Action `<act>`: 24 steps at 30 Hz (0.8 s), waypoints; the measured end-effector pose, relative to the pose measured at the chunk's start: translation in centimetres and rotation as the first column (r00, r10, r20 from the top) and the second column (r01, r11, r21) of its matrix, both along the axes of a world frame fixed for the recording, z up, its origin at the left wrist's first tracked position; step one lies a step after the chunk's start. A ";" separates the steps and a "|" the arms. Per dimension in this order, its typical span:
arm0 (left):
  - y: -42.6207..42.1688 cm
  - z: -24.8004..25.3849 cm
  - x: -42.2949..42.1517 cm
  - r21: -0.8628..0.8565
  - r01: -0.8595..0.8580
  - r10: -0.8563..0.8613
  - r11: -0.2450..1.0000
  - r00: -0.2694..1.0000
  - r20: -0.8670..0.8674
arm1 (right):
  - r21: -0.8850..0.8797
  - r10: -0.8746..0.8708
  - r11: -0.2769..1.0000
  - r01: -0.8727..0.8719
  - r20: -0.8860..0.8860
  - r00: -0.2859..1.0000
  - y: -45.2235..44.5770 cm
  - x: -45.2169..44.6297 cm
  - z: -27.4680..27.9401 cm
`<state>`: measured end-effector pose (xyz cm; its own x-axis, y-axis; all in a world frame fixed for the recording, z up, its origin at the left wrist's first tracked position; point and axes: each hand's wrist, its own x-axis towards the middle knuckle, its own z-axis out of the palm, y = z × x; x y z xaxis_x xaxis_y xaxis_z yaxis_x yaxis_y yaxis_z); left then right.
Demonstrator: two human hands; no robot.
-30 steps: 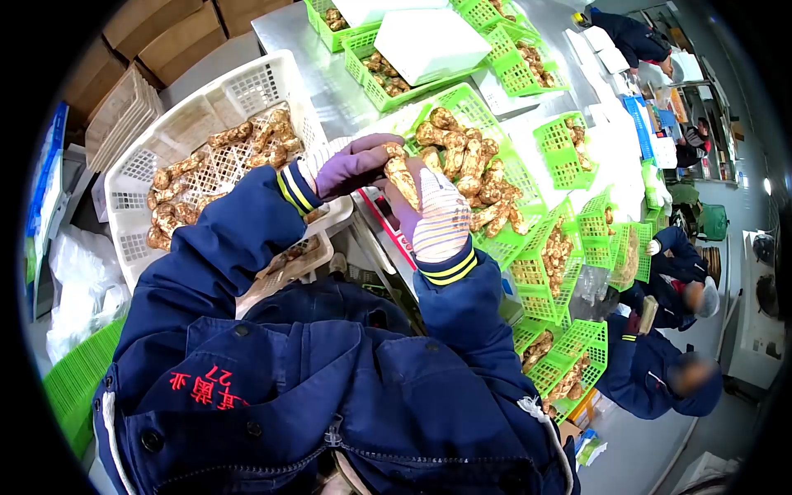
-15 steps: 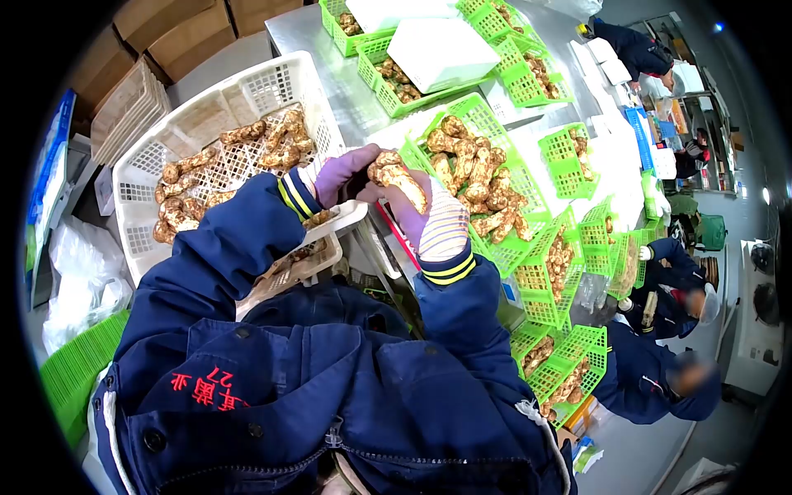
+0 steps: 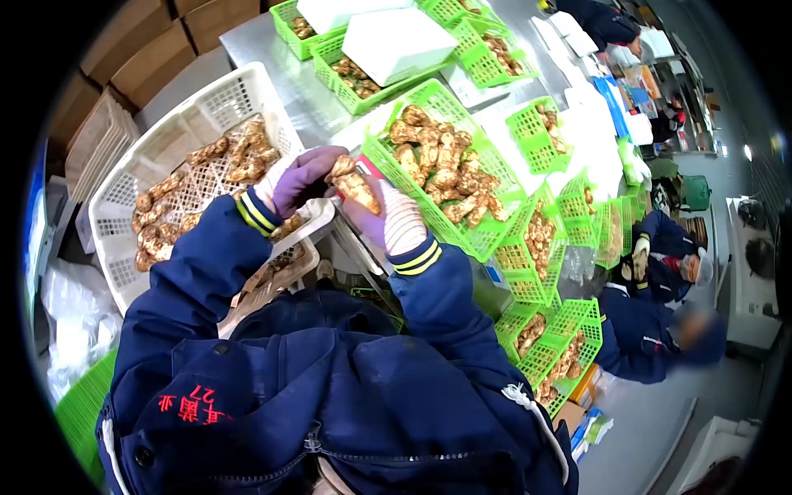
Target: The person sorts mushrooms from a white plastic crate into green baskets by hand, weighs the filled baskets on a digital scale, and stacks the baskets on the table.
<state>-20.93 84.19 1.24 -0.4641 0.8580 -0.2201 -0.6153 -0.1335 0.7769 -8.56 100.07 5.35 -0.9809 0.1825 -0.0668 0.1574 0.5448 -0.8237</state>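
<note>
A brown-and-cream mushroom point(image 3: 356, 188) with a thick stem is held in front of my chest, between my two gloved hands. My right hand point(image 3: 373, 221), in a purple glove with a striped cuff, is closed around its stem from below. My left hand point(image 3: 301, 180), also gloved in purple, has its fingers curled at the cap end; part of its grip is in shadow. Beneath and left of my left hand stands a white plastic crate point(image 3: 111, 223) with several similar mushrooms. Just beyond my right hand, a green basket point(image 3: 487, 148) holds a pile of mushrooms.
More green baskets point(image 3: 528, 309) of mushrooms line the metal table point(image 3: 272, 49) to the right. A white foam box point(image 3: 396, 45) rests on one at the back. Two co-workers point(image 3: 652, 338) are at the right. Clear plastic bags point(image 3: 78, 322) lie at the left.
The view has shifted, so hands, crate and baskets appear further left. The mushroom stays between my hands. A co-worker's hands at the right have come together.
</note>
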 end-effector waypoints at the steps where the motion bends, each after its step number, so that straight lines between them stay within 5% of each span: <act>1: 0.0 0.1 0.3 -0.009 -0.026 0.026 1.000 0.999 -0.020 | 0.029 0.039 0.999 -0.041 0.064 0.997 0.1 0.3 0.7; 3: 0.1 0.0 0.4 -0.012 -0.028 0.027 1.000 0.998 -0.048 | 0.043 0.002 0.999 0.002 -0.096 0.995 1.3 -0.2 -1.1; 6: -0.1 0.5 0.3 -0.026 -0.127 0.126 0.992 0.991 -0.036 | -0.046 -0.269 0.962 0.268 -0.034 0.962 4.5 -0.9 -1.8; 8: -0.4 0.7 0.0 0.015 -0.127 0.127 0.992 0.992 -0.023 | 0.319 -0.226 0.906 0.278 -0.192 0.955 7.2 -1.2 -2.0; 10: -1.0 1.3 0.2 0.065 -0.133 0.135 0.989 0.991 -0.021 | 0.497 -0.162 0.828 0.258 -0.229 0.960 9.2 -1.4 -1.8; 11: -1.6 1.7 0.4 0.075 -0.148 0.148 0.986 0.989 0.002 | 0.502 -0.215 0.805 0.315 -0.247 0.945 9.9 -1.1 -1.1; 12: -2.3 2.2 0.5 0.097 -0.174 0.173 0.980 0.985 0.018 | 0.286 -0.293 0.868 0.406 -0.366 0.883 11.4 -0.7 -3.5; 14: -3.9 2.6 0.5 0.110 -0.219 0.219 0.970 0.976 0.011 | 0.120 -0.371 0.905 0.409 -0.249 0.895 11.6 0.1 -0.6; 18: -8.3 3.0 1.0 0.197 -0.312 0.321 0.929 0.947 -0.014 | 0.117 -0.376 0.913 0.390 -0.124 0.918 11.0 1.0 1.7; 24: -15.3 1.3 1.5 0.080 -0.501 0.504 0.862 0.864 -0.016 | 0.232 -0.210 0.936 0.266 -0.242 0.947 9.9 -0.5 2.4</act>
